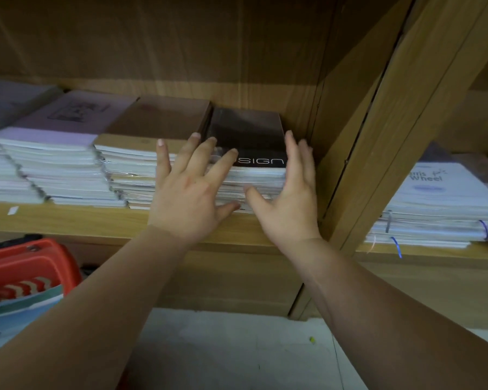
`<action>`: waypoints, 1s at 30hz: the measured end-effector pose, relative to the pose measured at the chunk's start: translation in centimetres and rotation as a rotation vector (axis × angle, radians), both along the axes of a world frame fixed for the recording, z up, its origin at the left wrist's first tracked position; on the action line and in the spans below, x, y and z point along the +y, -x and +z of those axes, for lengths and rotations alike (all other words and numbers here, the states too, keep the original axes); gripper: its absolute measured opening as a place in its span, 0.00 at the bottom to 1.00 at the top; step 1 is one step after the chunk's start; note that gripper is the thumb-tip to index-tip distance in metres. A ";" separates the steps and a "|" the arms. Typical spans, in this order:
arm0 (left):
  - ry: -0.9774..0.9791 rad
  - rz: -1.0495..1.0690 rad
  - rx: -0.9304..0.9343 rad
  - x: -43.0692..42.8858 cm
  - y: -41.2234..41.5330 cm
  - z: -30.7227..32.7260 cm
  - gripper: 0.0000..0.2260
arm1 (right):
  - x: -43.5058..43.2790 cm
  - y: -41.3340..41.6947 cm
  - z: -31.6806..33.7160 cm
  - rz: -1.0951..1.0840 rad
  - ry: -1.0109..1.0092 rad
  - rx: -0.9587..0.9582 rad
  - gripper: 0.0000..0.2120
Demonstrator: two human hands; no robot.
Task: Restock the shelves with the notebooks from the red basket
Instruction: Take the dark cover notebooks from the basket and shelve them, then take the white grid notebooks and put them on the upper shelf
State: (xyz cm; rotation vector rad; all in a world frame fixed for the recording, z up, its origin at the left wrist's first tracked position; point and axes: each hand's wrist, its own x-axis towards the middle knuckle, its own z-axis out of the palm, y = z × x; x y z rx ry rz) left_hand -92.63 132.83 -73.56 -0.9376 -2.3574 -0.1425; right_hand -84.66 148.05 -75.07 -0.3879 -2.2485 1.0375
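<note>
Wooden shelf (68, 218), black-covered notebook stack (248, 136), left hand (186, 198) and right hand (290, 204) fingers spread against it, red basket (26, 266) lower left.

black notebook (248, 133), top of the stack just left of the wooden upright (383, 130): white letters "SIGN", start covered | white notebook (448, 192), right of the upright: "…rris Wheel", bluish print

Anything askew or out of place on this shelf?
The lilac stack leans, its lower notebooks stepping out rightward. A white scrap lies loose on the shelf edge.
</note>
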 end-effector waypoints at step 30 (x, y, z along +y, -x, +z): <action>-0.134 0.995 -0.844 -51.1 -7.7 2.5 0.47 | -44.4 3.5 -2.3 1.104 0.380 -0.667 0.45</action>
